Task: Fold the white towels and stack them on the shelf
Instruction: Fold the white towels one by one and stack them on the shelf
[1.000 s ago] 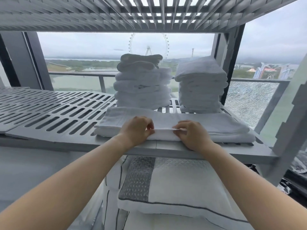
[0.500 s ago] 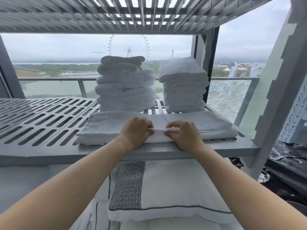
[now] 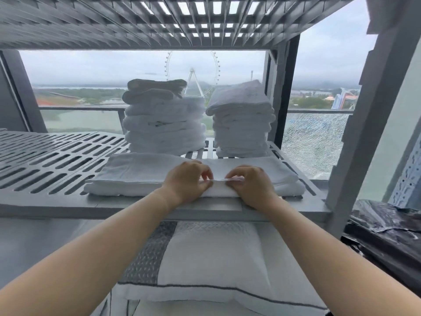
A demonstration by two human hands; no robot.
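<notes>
The slotted grey shelf [image 3: 57,165] is bare on its left half, so there is free room there. On the right half it is crowded: a long folded white towel [image 3: 141,174] lies along the front edge, almost reaching the right post [image 3: 364,137]. Behind it stand two towel stacks, the left stack [image 3: 164,124] and the right stack [image 3: 243,124], close to each other but apart. The upper shelf [image 3: 159,21] hangs not far above the stacks.

Both hands are at the middle of the towel's front edge, close together but not touching each other. The left hand [image 3: 186,182] is nearly closed, its thumb and fingers pinching the top layer of the towel. The right hand [image 3: 250,184] is curled in the same way and pinches the same thin layer, which is lifted a little between them. The rest of the towel spreads flat to both sides of the hands.

Below the shelf lies a white pillow [image 3: 216,258] with a grey band, and at the right a black plastic bag [image 3: 387,236].
</notes>
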